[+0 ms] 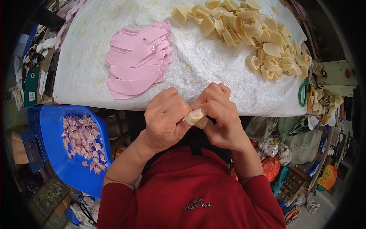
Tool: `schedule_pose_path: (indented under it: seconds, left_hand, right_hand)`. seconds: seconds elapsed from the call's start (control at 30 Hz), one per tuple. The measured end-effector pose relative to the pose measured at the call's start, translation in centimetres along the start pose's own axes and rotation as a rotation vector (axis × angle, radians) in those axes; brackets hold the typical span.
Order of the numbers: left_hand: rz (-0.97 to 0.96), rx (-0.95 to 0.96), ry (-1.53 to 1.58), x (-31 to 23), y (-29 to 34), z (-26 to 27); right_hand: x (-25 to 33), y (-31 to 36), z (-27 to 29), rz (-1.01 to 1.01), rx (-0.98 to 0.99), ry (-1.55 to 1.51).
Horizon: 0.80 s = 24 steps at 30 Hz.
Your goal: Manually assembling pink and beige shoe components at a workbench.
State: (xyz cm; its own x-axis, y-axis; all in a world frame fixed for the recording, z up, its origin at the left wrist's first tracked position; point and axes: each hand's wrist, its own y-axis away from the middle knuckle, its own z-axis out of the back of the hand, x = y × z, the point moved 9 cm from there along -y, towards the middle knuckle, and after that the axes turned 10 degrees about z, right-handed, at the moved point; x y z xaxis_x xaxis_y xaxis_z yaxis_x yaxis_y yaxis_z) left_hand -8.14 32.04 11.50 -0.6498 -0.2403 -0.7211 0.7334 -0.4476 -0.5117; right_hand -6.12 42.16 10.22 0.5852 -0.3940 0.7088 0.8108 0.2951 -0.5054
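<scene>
Left hand (164,118) and right hand (221,114) both grip 1 cream plastic piece (195,116) above the white table (213,72).

Head-worn fisheye view, looking steeply down

One camera sits above the person's chest, close over the left hand (164,116) and right hand (221,114), facing forward across the white woven cloth-covered table (198,72); straight edges bend near the dark round rim.

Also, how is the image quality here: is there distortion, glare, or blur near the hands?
Head view: fisheye bends the white table cover's front edge, and the corners are black. Light is soft and even, with no strong glare. The left hand and right hand look sharp around the cream piece; the pink strips are clear too.
</scene>
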Motion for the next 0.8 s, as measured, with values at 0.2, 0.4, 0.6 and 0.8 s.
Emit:
schedule_pose_path:
  seconds: [0.2,0.4,0.6,0.8]
  left_hand:
    - [-0.002,-0.140,0.074,0.2,0.3,1.8]
    - [0.044,-0.255,0.064,1.5,1.2,3.6]
    - [-0.020,-0.293,0.323,-0.8,0.7,3.0]
    - [-0.066,-0.077,0.148,-1.4,0.8,0.9]
  right_hand:
    - [0.5,-0.2,1.5,0.093,-0.103,0.134]
    - [1.1,0.4,2.8,0.138,-0.210,0.165]
    - [-3.4,4.6,-1.2,-0.530,-0.595,-1.059]
    - [-2.7,4.7,-0.3,-0.455,-0.545,-0.971]
